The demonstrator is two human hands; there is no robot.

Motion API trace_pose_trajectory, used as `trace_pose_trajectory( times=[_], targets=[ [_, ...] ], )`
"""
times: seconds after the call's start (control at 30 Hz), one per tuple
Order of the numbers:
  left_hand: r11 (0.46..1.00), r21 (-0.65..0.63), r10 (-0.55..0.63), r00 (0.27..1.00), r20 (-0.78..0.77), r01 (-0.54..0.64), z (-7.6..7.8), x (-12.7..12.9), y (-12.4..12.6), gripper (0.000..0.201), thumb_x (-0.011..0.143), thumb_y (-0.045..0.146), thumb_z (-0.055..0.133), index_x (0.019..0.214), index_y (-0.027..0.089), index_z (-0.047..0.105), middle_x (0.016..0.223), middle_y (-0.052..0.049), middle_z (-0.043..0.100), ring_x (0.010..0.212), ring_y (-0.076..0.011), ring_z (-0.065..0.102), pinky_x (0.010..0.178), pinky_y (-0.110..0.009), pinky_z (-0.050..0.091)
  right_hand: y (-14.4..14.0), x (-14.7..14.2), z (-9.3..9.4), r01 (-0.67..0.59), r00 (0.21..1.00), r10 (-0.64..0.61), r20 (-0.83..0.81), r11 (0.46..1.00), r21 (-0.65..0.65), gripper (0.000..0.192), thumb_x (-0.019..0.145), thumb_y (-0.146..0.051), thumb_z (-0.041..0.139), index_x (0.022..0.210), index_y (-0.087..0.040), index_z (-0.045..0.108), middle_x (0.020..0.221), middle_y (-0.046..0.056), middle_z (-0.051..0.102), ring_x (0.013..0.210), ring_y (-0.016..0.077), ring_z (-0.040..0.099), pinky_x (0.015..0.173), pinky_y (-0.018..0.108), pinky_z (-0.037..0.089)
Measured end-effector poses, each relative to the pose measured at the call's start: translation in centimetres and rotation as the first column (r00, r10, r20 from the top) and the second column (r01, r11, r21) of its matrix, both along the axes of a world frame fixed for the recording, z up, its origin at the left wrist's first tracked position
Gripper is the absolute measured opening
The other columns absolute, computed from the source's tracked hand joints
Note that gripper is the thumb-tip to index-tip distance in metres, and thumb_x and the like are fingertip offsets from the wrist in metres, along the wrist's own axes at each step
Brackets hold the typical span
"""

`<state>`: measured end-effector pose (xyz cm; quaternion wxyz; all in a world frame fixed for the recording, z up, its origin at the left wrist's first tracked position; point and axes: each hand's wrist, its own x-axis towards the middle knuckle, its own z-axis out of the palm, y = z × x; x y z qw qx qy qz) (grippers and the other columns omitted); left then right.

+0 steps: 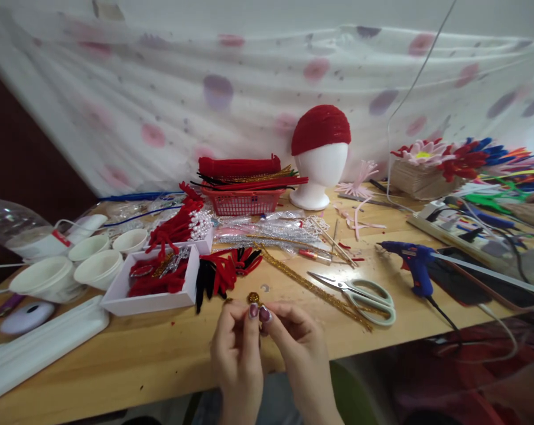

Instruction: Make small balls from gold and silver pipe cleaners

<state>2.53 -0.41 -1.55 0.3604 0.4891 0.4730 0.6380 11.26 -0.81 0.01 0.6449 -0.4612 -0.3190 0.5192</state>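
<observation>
Left of the metal scissors with pale green handles [347,287], the left hand [237,345] and right hand [300,348] meet, fingertips pinched together on a small, rounded gold tinsel piece [253,297], probably because it needs fine control. Long gold tinsel stems [293,276] lie partly beneath the scissors, likely for easy reach. Right of them rests a blue plastic glue gun [411,260], perhaps kept apart for its hot tip.

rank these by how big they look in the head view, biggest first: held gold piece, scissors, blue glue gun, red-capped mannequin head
1. Red-capped mannequin head
2. Scissors and blue glue gun: not ranked; scissors look longer, gun chunkier
3. Gold piece
</observation>
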Motion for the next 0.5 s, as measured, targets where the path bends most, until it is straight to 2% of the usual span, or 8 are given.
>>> trace_pose_trajectory(
  times=[0.07, 0.13, 0.17, 0.23, 0.33, 0.4, 0.43, 0.5],
  targets=[
    [0.993, -0.075, -0.088, 0.996, -0.008, 0.087, -0.5, -0.4, -0.1, 0.033, 0.097, 0.044, 0.052, 0.073, 0.021, 0.055, 0.061, 0.004, 0.050, 0.053, -0.0121, 0.046, 0.050, -0.021, 0.038, 0.1, 0.9, -0.1, -0.074, 0.996, 0.076, 0.051, 0.996, -0.042, 0.033, 0.066, -0.048, 0.086, 0.072, -0.017, 0.076, 0.064, 0.004, 0.072, 0.058, 0.0153, 0.062, 0.057, 0.026, 0.051],
    [0.950, -0.160, -0.283, 0.956, -0.084, 0.267, -0.2, -1.7, 0.2, 0.034, 0.096, 0.046, 0.052, 0.073, 0.021, 0.056, 0.061, 0.004, 0.047, 0.055, -0.0125, 0.045, 0.052, -0.022, 0.038, 0.4, 2.6, 0.4, -0.204, 0.960, 0.215, 0.176, 0.976, -0.078, 0.032, 0.068, -0.045, 0.084, 0.070, -0.015, 0.074, 0.064, 0.003, 0.071, 0.059, 0.0137, 0.059, 0.057, 0.024, 0.047],
    [0.907, -0.212, -0.395, 0.909, -0.134, 0.363, 0.3, -2.4, 0.6, 0.034, 0.093, 0.045, 0.057, 0.070, 0.021, 0.053, 0.063, 0.004, 0.047, 0.058, -0.0127, 0.046, 0.054, -0.022, 0.038, 0.6, 3.5, 0.8, -0.281, 0.922, 0.294, 0.253, 0.956, -0.089, 0.029, 0.071, -0.042, 0.082, 0.070, -0.015, 0.074, 0.065, 0.003, 0.070, 0.060, 0.0136, 0.059, 0.058, 0.024, 0.046],
    [0.790, -0.303, -0.605, 0.757, -0.247, 0.532, 1.7, -3.9, 1.5, 0.029, 0.091, 0.041, 0.060, 0.071, 0.020, 0.056, 0.067, 0.002, 0.052, 0.063, -0.0141, 0.050, 0.057, -0.023, 0.039, 1.0, 5.0, 1.8, -0.412, 0.806, 0.419, 0.417, 0.904, -0.112, 0.020, 0.076, -0.034, 0.077, 0.072, -0.015, 0.075, 0.068, 0.003, 0.071, 0.064, 0.0142, 0.060, 0.061, 0.025, 0.046],
    [0.684, -0.406, -0.730, 0.571, -0.376, 0.607, 4.0, -5.3, 3.0, 0.020, 0.084, 0.029, 0.065, 0.068, 0.020, 0.057, 0.067, 0.003, 0.055, 0.065, -0.0145, 0.050, 0.058, -0.024, 0.036, 1.7, 6.2, 3.1, -0.558, 0.619, 0.555, 0.556, 0.809, -0.186, 0.009, 0.078, -0.023, 0.072, 0.078, -0.016, 0.078, 0.074, 0.004, 0.074, 0.067, 0.0154, 0.062, 0.063, 0.026, 0.046],
    [0.628, -0.450, -0.778, 0.490, -0.393, 0.635, 5.1, -5.4, 3.8, 0.021, 0.079, 0.024, 0.068, 0.062, 0.020, 0.056, 0.063, 0.004, 0.053, 0.063, -0.0138, 0.048, 0.057, -0.024, 0.033, 2.1, 6.4, 3.6, -0.623, 0.541, 0.627, 0.560, 0.747, -0.235, 0.009, 0.077, -0.020, 0.072, 0.081, -0.016, 0.079, 0.074, 0.004, 0.075, 0.066, 0.0156, 0.062, 0.062, 0.026, 0.046],
    [0.610, -0.457, -0.792, 0.478, -0.380, 0.648, 5.3, -5.4, 4.1, 0.023, 0.078, 0.024, 0.069, 0.060, 0.019, 0.055, 0.061, 0.004, 0.052, 0.061, -0.0134, 0.046, 0.056, -0.024, 0.031, 2.2, 6.3, 3.8, -0.634, 0.538, 0.641, 0.547, 0.735, -0.239, 0.009, 0.078, -0.021, 0.072, 0.081, -0.017, 0.079, 0.074, 0.004, 0.075, 0.065, 0.0155, 0.062, 0.062, 0.026, 0.045],
    [0.610, -0.426, -0.793, 0.514, -0.328, 0.668, 5.3, -5.1, 4.5, 0.028, 0.078, 0.029, 0.069, 0.058, 0.019, 0.052, 0.058, 0.005, 0.049, 0.058, -0.0123, 0.042, 0.053, -0.024, 0.029, 2.3, 6.2, 3.8, -0.619, 0.601, 0.622, 0.501, 0.759, -0.200, 0.009, 0.078, -0.024, 0.072, 0.079, -0.017, 0.079, 0.074, 0.003, 0.074, 0.065, 0.0151, 0.062, 0.062, 0.026, 0.045]
  ],
)
